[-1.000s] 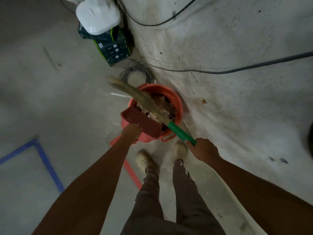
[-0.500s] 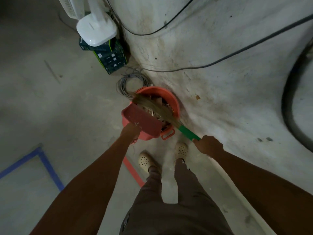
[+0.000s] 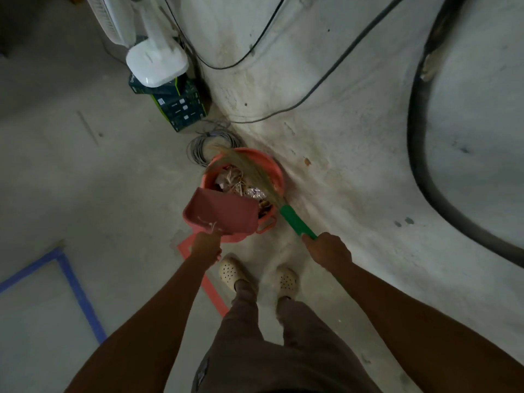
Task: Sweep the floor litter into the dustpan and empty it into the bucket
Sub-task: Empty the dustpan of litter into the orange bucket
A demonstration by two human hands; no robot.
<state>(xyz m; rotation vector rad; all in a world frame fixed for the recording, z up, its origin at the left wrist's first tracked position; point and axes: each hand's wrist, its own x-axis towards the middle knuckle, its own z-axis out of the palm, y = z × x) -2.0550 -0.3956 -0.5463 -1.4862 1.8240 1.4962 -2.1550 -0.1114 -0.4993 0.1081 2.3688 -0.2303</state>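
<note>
Over the bucket point(image 3: 279, 177): dustpan point(image 3: 224, 212) tipped at the near rim, almost empty now
Broom point(image 3: 295, 222): bristles have swung off the pan and lie across the bucket
Left hand point(image 3: 207, 248): holds the dustpan's back end
Right hand point(image 3: 329, 251): grips the green broom handle
Litter point(image 3: 235, 180): sits in the bucket, so the job looks nearly done

It's dim where I'm standing. The pale wall point(image 3: 354, 154) on my right catches the most light, while the floor point(image 3: 51, 114) darkens toward its top left corner. My forearms point(image 3: 158, 313) show nearly black. The broom point(image 3: 255, 177) bristles smear softly, and the wide lens bows everything near the edges.
</note>
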